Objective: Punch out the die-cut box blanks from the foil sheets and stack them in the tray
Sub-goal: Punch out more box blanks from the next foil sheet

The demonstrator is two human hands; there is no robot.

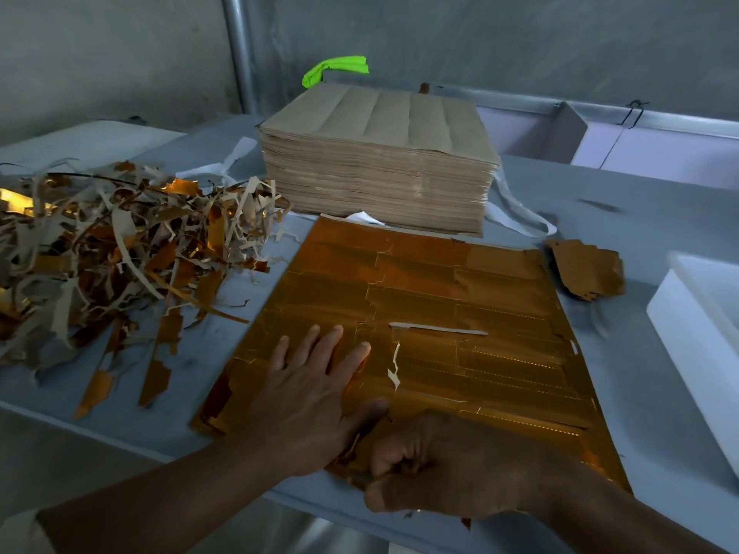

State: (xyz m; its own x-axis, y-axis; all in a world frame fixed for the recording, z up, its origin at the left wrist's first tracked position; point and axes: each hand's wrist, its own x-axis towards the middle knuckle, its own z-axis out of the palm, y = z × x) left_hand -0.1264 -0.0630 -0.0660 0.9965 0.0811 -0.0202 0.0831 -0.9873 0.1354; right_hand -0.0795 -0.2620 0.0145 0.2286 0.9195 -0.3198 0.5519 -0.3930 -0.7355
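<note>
Pinning gold die-cut foil sheet [460,297] with my flat left grip [308,377]; right grip [436,469] pinches its edge; yanking risks tears.

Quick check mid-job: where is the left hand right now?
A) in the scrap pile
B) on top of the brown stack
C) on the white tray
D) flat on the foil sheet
D: the left hand lies flat, fingers spread, on the foil sheet, while the right hand grips its near edge.
</note>
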